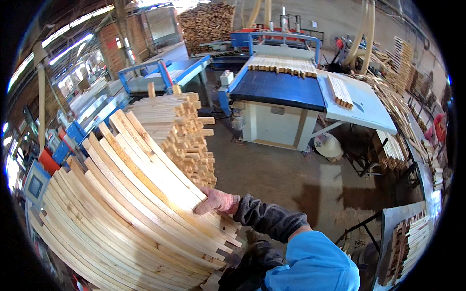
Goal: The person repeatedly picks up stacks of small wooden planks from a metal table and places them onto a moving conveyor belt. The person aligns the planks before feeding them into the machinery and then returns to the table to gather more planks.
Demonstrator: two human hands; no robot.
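My right hand (213, 202), in a pinkish work glove, is closed at the near end of a pale wooden slat (171, 173). The thumb lies on the wood, while the other fingers are partly hidden at the slat's edge. This slat lies among several others on a broad stack of long slats (111, 233) that fills the lower left. Their near ends are uneven. My right arm, in a dark sleeve under light blue cloth, reaches in from the lower right. My left hand is out of view.
Behind the stack stands another pile of slats (189, 140) with jutting ends. A blue-belted machine (284, 87) carries a row of slats, with a side table (359, 104) at its right. More slats (412, 242) lie on a bench at lower right.
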